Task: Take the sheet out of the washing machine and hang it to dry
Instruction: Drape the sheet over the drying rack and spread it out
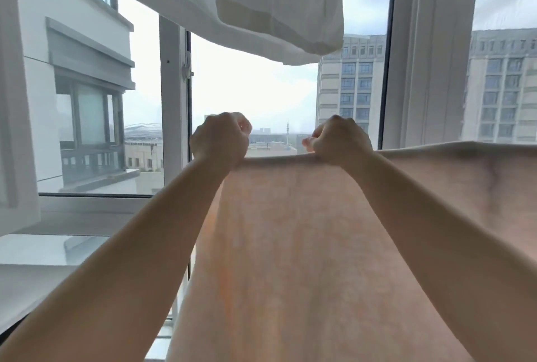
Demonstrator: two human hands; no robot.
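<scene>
A pale pinkish sheet [290, 245] hangs stretched in front of me, filling the lower middle and right of the head view. Its top edge runs level between my fists and on to the right edge of the frame. My left hand [220, 140] is closed on the sheet's upper left corner. My right hand [340, 139] grips the same top edge a short way to the right. Both arms reach forward and up at about chest height. The sheet's lower part runs out of the frame.
White laundry [279, 4] hangs overhead at the top centre, above my hands. A large window [252, 85] with white frames [171, 100] stands straight ahead, with buildings outside. A white sill [87, 207] runs along the lower left.
</scene>
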